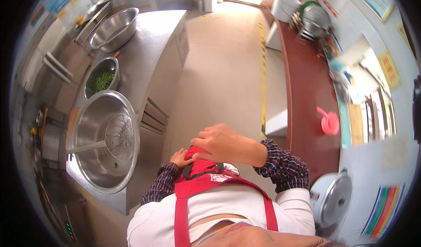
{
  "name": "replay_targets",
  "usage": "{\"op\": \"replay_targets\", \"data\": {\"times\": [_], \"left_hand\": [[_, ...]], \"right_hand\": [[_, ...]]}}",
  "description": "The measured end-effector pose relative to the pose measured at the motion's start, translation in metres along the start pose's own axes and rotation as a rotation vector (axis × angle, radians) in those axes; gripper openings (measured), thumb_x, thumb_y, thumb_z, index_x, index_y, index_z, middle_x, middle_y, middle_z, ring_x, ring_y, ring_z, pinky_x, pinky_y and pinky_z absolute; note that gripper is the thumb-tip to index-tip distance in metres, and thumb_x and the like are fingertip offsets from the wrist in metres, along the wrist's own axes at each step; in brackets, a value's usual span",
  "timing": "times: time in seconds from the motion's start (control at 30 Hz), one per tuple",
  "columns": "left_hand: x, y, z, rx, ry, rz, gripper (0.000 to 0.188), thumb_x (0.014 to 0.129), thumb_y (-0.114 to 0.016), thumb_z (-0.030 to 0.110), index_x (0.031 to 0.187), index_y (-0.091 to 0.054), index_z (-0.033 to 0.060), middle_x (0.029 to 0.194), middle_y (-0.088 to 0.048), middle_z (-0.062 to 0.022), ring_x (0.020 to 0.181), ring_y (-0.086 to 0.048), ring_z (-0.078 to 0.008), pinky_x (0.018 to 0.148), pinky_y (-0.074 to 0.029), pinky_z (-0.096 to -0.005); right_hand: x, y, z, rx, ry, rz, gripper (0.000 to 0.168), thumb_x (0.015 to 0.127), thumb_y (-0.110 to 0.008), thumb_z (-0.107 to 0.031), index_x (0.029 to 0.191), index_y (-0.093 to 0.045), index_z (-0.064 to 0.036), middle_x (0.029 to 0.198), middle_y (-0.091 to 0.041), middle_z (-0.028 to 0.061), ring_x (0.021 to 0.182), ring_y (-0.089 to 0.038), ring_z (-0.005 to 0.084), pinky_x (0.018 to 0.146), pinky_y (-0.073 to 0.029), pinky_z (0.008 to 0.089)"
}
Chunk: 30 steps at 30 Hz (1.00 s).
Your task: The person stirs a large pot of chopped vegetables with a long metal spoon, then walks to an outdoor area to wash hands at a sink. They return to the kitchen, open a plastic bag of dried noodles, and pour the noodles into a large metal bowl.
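My right hand (pixel 218 144) is raised in front of my waist with its fingers curled; whether it holds anything does not show. Below it, my left hand (pixel 181 158) lies against the side of the red apron (pixel 197 189). On the steel counter (pixel 144 39) to my left stands a large steel basin (pixel 88 161), with a wire strainer (pixel 120 138) inside and its handle across the rim. Behind that basin, a smaller steel bowl (pixel 115 62) holds chopped green leaves (pixel 104 80).
Another steel basin (pixel 123 33) stands farther along the counter. At right, a red-brown counter (pixel 306 82) carries a pink ladle (pixel 329 123), a white bucket (pixel 284 6) and stacked colanders (pixel 314 20). A lidded pot (pixel 335 199) stands at the near right. Tiled floor (pixel 223 72) runs between the counters.
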<state>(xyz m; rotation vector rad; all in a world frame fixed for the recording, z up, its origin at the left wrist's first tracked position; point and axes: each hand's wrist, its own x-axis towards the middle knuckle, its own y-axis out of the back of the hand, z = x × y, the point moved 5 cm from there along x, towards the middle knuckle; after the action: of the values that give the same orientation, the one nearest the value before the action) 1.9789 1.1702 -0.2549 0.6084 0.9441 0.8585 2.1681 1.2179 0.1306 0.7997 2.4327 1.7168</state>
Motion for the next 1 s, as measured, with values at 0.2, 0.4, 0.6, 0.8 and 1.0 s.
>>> {"op": "replay_targets", "data": {"times": [0.2, 0.4, 0.6, 0.8, 1.0], "left_hand": [[0.104, 0.020, -0.017, -0.856, 0.191, -0.132, 0.076, 0.087, -0.042, 0.065, 0.129, -0.049, 0.0022, 0.130, -0.051, -0.0207, 0.124, -0.046, -0.0327, 0.103, -0.035, -0.0372], [0.289, 0.177, -0.018, 0.093, 0.396, -0.365, 0.078, 0.079, -0.048, 0.070, 0.111, -0.063, -0.0004, 0.109, -0.063, -0.0222, 0.104, -0.060, -0.0350, 0.089, -0.046, -0.0426], [0.544, 0.372, 0.179, 0.005, -0.221, 0.123, 0.054, 0.083, -0.059, 0.052, 0.109, -0.061, 0.0055, 0.103, -0.065, -0.0142, 0.096, -0.062, -0.0316, 0.080, -0.050, -0.0417], [0.719, 0.448, 0.316, -0.117, -0.507, 0.102, 0.051, 0.085, -0.060, 0.046, 0.117, -0.057, 0.0060, 0.105, -0.065, -0.0126, 0.098, -0.062, -0.0302, 0.081, -0.050, -0.0403], [0.827, 0.421, 0.213, 0.262, -0.181, -0.117, 0.057, 0.083, -0.056, 0.053, 0.110, -0.059, 0.0032, 0.107, -0.062, -0.0191, 0.100, -0.060, -0.0342, 0.084, -0.049, -0.0439]], "right_hand": [[0.019, 0.011, 0.210, 0.081, -0.279, -0.050, 0.034, 0.083, -0.064, -0.039, 0.100, -0.063, -0.010, 0.081, -0.063, 0.0077, 0.075, -0.062, 0.0260, 0.064, -0.050, 0.0375], [-0.064, -0.041, 0.401, 0.178, -0.818, -0.038, 0.047, 0.087, -0.058, -0.044, 0.118, -0.058, -0.009, 0.106, -0.062, 0.0137, 0.090, -0.063, 0.0287, 0.077, -0.051, 0.0379], [-0.139, -0.083, 0.484, 1.150, -1.159, 0.451, 0.044, 0.094, -0.050, -0.038, 0.124, -0.056, -0.008, 0.125, -0.056, 0.0178, 0.116, -0.054, 0.0298, 0.091, -0.046, 0.0368], [-0.162, -0.053, 0.628, 1.018, -1.293, 0.559, 0.041, 0.095, -0.048, -0.035, 0.123, -0.057, -0.007, 0.125, -0.057, 0.0174, 0.115, -0.055, 0.0282, 0.092, -0.045, 0.0362], [-0.129, 0.073, 0.835, 0.453, -1.246, -0.330, 0.045, 0.090, -0.053, -0.042, 0.117, -0.061, -0.008, 0.111, -0.064, 0.0166, 0.104, -0.061, 0.0309, 0.089, -0.047, 0.0381]]}}
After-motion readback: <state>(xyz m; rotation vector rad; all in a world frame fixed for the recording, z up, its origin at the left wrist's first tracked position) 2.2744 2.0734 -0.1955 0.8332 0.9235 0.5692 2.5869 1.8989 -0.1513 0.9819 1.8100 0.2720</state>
